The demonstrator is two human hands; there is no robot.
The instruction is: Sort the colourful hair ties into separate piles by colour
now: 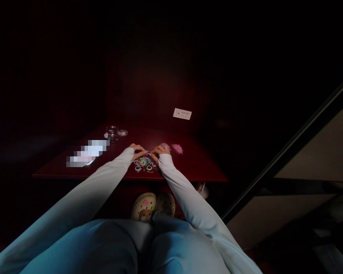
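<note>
My left hand [137, 148] and my right hand [159, 150] meet over the table, fingers closed in a pinch. Between the fingertips shows a small purple band [147, 152], held by both hands; its exact shape is too small to tell. Just below them lies a loose pile of coloured hair ties [143, 163], with green, blue, pink and orange rings among them. A purple heap of small bands [166, 145] sits right behind my right hand, partly hidden by it. To the right of that is a pink heap of small bands [177, 148].
The dark red table [194, 167] ends in a front edge above my shoes [144, 205]. A clear jar [112, 132] and a round clear lid [122, 133] stand at the back left. A blurred-out bright phone [88, 153] lies left. A socket plate [182, 113] is on the wall.
</note>
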